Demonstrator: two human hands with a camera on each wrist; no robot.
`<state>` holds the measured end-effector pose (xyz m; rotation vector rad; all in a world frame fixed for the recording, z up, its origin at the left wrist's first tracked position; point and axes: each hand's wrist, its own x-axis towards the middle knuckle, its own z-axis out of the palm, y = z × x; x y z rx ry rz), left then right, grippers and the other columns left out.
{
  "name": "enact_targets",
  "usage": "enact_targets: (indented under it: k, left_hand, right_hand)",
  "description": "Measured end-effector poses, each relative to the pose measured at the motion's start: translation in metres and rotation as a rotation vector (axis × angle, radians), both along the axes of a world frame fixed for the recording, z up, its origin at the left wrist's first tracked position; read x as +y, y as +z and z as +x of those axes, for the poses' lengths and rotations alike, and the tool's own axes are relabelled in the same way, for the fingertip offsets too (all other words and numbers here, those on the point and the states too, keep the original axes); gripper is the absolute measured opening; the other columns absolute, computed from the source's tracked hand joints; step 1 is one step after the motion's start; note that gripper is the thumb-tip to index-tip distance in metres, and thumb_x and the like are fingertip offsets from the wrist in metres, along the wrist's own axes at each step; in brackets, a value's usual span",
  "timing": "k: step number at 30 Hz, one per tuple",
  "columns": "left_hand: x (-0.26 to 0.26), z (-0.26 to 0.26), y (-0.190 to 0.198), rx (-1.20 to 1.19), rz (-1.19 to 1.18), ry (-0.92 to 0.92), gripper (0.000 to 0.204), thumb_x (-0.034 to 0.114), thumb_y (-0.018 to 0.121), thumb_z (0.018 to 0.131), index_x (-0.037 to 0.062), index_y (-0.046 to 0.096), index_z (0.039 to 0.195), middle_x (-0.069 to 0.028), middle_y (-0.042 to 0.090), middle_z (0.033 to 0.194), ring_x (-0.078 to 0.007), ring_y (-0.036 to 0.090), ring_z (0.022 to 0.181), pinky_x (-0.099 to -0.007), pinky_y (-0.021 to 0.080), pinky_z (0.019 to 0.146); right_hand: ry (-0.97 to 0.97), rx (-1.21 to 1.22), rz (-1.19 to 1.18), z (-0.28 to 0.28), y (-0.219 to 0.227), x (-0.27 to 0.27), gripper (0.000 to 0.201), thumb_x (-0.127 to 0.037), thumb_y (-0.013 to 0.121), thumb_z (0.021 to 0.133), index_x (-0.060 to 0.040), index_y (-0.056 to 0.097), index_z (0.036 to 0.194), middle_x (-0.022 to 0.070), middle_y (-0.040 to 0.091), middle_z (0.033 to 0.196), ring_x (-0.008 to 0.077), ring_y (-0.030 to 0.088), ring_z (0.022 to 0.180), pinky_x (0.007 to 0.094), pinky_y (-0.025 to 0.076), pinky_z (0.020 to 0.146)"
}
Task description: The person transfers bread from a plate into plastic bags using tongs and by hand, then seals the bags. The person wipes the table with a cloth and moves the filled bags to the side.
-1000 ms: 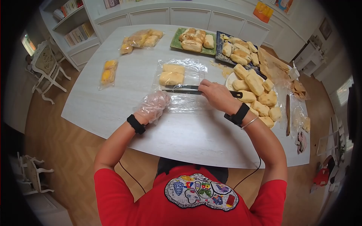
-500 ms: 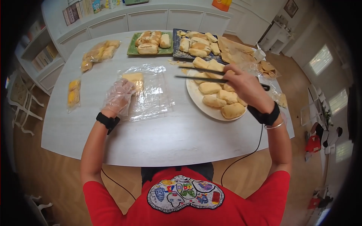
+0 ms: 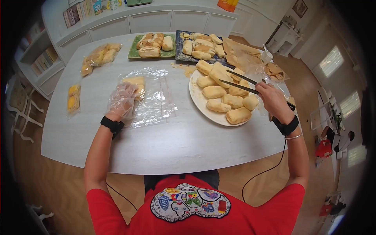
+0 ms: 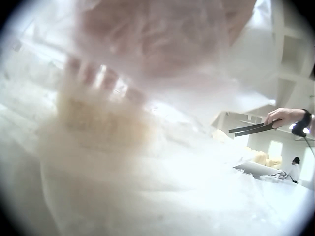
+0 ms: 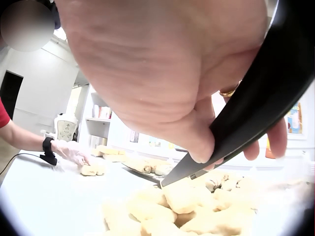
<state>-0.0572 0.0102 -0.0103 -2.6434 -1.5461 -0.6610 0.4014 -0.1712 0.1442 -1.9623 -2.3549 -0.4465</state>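
My left hand (image 3: pixel 122 100), in a clear plastic glove, grips one of two pale bread rolls (image 3: pixel 135 81) lying on a clear plastic bag (image 3: pixel 156 102). In the left wrist view its gloved fingertips (image 4: pixel 91 73) come down onto the blurred roll. My right hand (image 3: pixel 272 100) is bare and holds black tongs (image 3: pixel 243 87) over a white plate (image 3: pixel 199 108) piled with similar rolls (image 3: pixel 239 116). The tongs' two arms stand apart, their tips around a roll at the top of the pile. One tip is right at that roll (image 5: pixel 179 197) in the right wrist view.
A green plate (image 3: pixel 134 51) and a dark blue tray (image 3: pixel 179 47), both bearing rolls, stand at the back. Bagged rolls (image 3: pixel 102 55) and another bagged pair (image 3: pixel 73 98) lie on the left. Brown paper (image 3: pixel 239 53) and a white cup (image 3: pixel 266 57) are at the back right.
My right hand has carried the tongs from beside the bag rightward, then lowered them onto the pile on the plate. My left hand has shifted from the bag's lower edge onto the rolls.
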Motion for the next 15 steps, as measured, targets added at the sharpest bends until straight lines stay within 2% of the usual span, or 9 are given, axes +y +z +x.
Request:
enact_targets:
  k: [3,5,8,15]
  left_hand:
    - [0.0,-0.001,-0.003,-0.008,0.041,0.001,0.03,0.029,0.062,0.086,0.015,0.066,0.112,-0.012,0.06,0.119,-0.0324,0.056,0.111,-0.0426,0.046,0.094]
    - [-0.002,0.0,-0.001,0.005,0.113,-0.019,0.024,0.023,0.06,0.087,0.0147,0.065,0.109,-0.0088,0.062,0.113,-0.0303,0.058,0.104,-0.0409,0.049,0.088]
    - [-0.005,0.001,-0.003,-0.007,0.179,-0.004,0.023,0.025,0.059,0.089,0.0153,0.064,0.109,-0.0086,0.062,0.112,-0.0303,0.058,0.104,-0.0411,0.049,0.088]
    - [-0.007,0.005,0.004,0.015,0.091,0.031,0.021,0.027,0.057,0.09,0.0157,0.064,0.107,-0.0081,0.062,0.115,-0.0299,0.058,0.106,-0.0409,0.049,0.089]
  right_hand:
    - [0.002,-0.116,-0.009,-0.007,-0.007,0.007,0.013,0.001,0.051,0.08,-0.0041,0.056,0.091,0.0078,0.058,0.094,0.0316,0.057,0.088,0.042,0.048,0.073]
    - [-0.003,-0.145,-0.008,-0.011,-0.01,0.01,0.013,0.001,0.052,0.08,-0.0039,0.057,0.09,0.0079,0.058,0.094,0.0309,0.058,0.088,0.0417,0.048,0.074]
    - [0.006,-0.196,-0.002,-0.011,-0.018,0.016,0.012,0.001,0.053,0.079,-0.0033,0.058,0.089,0.0081,0.059,0.094,0.0294,0.058,0.088,0.0406,0.049,0.075]
    - [0.056,-0.163,0.054,-0.004,-0.032,0.018,0.015,0.002,0.054,0.078,-0.003,0.058,0.091,0.0089,0.056,0.103,0.0293,0.06,0.088,0.0407,0.05,0.075]
